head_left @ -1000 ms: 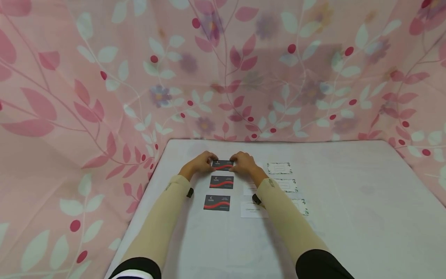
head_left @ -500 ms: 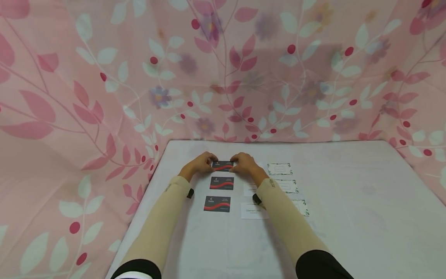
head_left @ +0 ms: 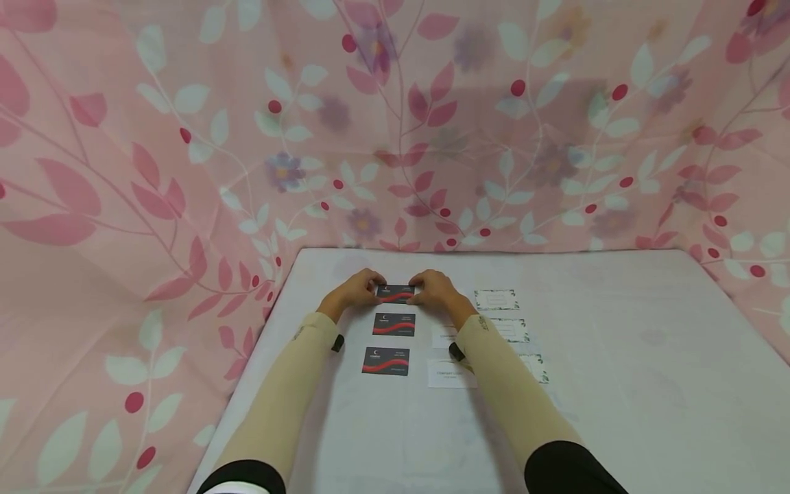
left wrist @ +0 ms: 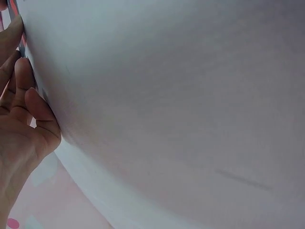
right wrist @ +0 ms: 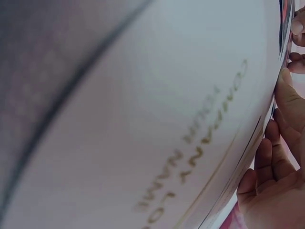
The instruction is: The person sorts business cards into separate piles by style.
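A dark grey business card (head_left: 396,294) with a red wave lies at the far end of a column on the white table. My left hand (head_left: 354,291) pinches its left edge between thumb and fingers, while my right hand (head_left: 435,291) does the same at the right edge. Closer to me lie two matching cards, a middle one (head_left: 393,324) and a front one (head_left: 385,361). In the left wrist view the left hand (left wrist: 24,129) shows curled fingers at the tabletop. The right wrist view has the right hand (right wrist: 274,176) beyond a white card (right wrist: 109,143) lettered with a company name.
Right of the dark cards runs a column of white cards (head_left: 452,374), partly covered by the right forearm. Further right are leaf-bordered cards, with a back one (head_left: 496,300) and a middle one (head_left: 515,331). A pink floral curtain (head_left: 395,137) hangs behind the table (head_left: 648,384).
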